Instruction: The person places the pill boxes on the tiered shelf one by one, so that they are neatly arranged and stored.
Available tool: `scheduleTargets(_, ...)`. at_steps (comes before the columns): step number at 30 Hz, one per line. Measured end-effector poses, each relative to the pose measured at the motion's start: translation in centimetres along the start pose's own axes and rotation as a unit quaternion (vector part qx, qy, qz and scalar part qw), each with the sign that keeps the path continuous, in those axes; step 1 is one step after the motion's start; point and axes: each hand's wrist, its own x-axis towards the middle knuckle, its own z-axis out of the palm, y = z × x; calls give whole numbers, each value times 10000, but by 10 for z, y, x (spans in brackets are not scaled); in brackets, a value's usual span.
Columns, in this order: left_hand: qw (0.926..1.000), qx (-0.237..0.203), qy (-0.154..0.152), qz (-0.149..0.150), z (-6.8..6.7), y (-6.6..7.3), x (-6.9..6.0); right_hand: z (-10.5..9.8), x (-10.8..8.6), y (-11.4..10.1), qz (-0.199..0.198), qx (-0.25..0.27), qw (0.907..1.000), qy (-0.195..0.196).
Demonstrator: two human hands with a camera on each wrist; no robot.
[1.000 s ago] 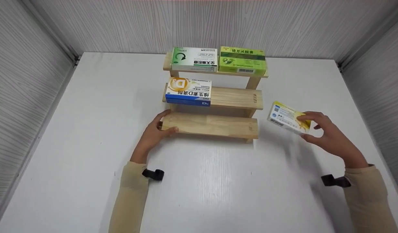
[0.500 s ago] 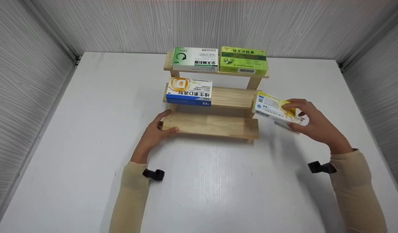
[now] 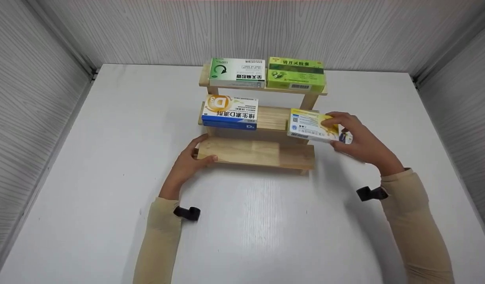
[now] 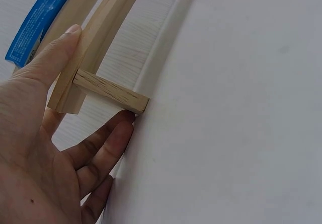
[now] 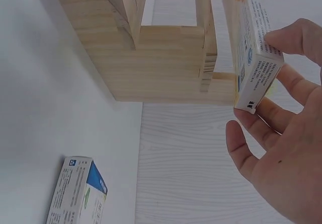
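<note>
A three-step wooden shelf rack [image 3: 242, 152] stands on the white table. At the left end of its lowest board, my left hand [image 3: 186, 163] grips the wood, thumb on top and fingers around the end near a leg [image 4: 113, 92]. My right hand [image 3: 360, 138] holds a white and yellow medicine box [image 3: 311, 125] by its right end, thumb and fingers on opposite sides. That box is over the right part of the middle board; whether it touches the wood cannot be told. A blue, white and orange vitamin D box [image 3: 229, 111] lies on the same board's left half.
On the top board lie a white and green medicine box [image 3: 237, 71] and a bright green one [image 3: 296, 74]. Another white and blue box [image 5: 78, 191] lies on the table right of the rack, mostly hidden behind my right hand in the head view. Patterned walls surround the table.
My right hand has carried the white and yellow box leftward from beside the rack to over the middle board, turning it nearly straight. The left hand and rack have stayed put.
</note>
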Motion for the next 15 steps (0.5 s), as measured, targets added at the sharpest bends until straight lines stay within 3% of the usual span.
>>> scheduleTargets(15, 10000, -53, 31, -2, 0, -1, -1, 19, 47, -16, 237, 126, 9987, -429)
